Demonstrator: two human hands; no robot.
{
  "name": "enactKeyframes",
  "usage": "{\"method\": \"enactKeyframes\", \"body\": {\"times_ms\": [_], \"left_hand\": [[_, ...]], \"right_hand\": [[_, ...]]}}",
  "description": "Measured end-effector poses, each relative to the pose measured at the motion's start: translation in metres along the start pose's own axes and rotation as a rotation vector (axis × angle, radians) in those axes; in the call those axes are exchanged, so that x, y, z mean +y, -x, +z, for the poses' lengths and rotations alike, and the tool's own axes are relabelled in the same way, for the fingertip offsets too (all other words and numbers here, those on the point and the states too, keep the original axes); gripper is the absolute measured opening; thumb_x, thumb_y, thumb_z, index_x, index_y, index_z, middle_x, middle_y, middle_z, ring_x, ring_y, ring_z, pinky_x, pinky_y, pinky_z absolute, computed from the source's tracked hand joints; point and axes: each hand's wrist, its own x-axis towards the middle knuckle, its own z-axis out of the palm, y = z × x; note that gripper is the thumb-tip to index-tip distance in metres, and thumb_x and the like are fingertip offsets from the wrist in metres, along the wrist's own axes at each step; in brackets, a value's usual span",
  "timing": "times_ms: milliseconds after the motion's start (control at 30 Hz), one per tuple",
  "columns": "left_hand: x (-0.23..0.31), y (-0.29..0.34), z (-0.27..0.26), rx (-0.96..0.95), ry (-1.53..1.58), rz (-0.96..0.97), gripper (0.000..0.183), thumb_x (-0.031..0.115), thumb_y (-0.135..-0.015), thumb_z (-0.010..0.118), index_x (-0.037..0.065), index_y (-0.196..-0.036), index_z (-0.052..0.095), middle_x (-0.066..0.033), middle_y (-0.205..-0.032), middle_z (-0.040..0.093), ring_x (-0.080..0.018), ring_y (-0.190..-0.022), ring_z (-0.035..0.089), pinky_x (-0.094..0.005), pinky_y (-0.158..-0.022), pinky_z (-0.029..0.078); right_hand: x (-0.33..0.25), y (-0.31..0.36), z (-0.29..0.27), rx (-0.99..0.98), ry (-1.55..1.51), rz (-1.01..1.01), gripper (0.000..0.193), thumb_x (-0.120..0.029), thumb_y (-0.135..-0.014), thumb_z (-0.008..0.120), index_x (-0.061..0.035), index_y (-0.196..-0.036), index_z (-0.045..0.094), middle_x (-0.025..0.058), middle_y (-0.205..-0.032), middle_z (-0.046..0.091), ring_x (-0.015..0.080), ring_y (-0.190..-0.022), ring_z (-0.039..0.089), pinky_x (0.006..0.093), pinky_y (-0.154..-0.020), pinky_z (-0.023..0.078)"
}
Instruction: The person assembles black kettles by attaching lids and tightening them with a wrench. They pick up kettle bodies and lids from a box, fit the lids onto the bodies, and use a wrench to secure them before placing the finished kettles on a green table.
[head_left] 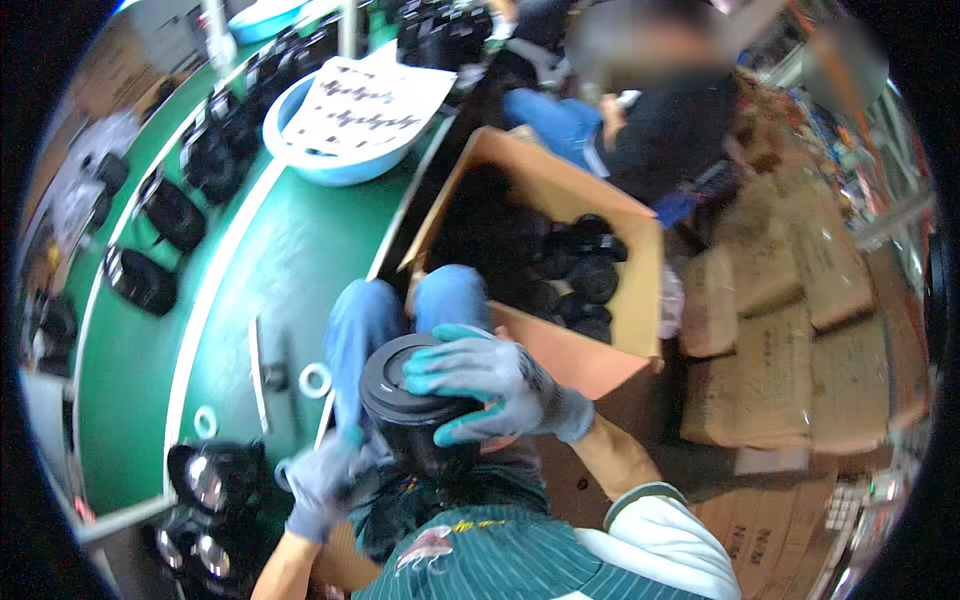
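Observation:
A black cylindrical housing with a wide ridged round top (385, 380) rests at my lap, against my knees. My right hand (490, 385), in a grey glove with teal fingertips, lies over its top and side, gripping it with fingers and thumb a little apart. Low on the other side is my left hand (330, 475), gloved the same way. Motion smears its fingers, so what they hold, if anything, is unclear. The lower part of the housing is dark and partly hidden between my hands and my shirt.
To the left runs a green worktable (300, 245) with white rings (315, 380), black housings (140, 280) and a blue basin (350, 175) under a printed sheet (370, 105). Ahead, an open carton (640, 280) holds black round parts. A co-worker (660, 130) sits beyond; flattened cartons (770, 370) lie right.

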Motion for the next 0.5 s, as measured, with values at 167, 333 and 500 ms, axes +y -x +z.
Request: {"method": "enactKeyframes", "body": {"times_ms": [167,333,500], "left_hand": [[-0.052,-0.017,-0.014,0.186,-0.487,-0.538,0.072,0.032,-0.085,0.075,0.0,-0.143,0.05,-0.0263,-0.145,0.05,-0.0424,-0.13,0.05,-0.0502,-0.108,0.043],[-0.107,-0.015,0.019,0.057,-0.613,-0.924,0.091,0.057,-0.088,0.067,-0.004,-0.149,0.039,-0.03,-0.143,0.048,-0.0444,-0.128,0.052,-0.0507,-0.1,0.049],[-0.15,-0.011,0.039,0.082,-0.512,-1.018,0.06,0.047,-0.089,0.071,0.01,-0.134,0.057,-0.0206,-0.116,0.064,-0.0395,-0.103,0.067,-0.0499,-0.086,0.054]], "right_hand": [[0.007,0.027,0.046,-0.095,0.169,-0.096,0.046,-0.037,-0.078,0.082,-0.0041,-0.11,0.073,0.0123,-0.121,0.071,0.0306,-0.121,0.064,0.0512,-0.113,0.043],[0.018,0.034,0.026,-0.133,0.153,0.031,0.05,-0.034,-0.074,0.086,-0.0056,-0.114,0.074,0.0124,-0.127,0.07,0.0313,-0.128,0.061,0.0532,-0.116,0.039],[0.028,0.041,0.046,-0.072,-0.288,0.293,0.063,-0.039,-0.076,0.086,-0.0085,-0.125,0.062,0.0237,-0.159,0.035,0.0394,-0.151,0.029,0.0516,-0.122,0.023]]}}
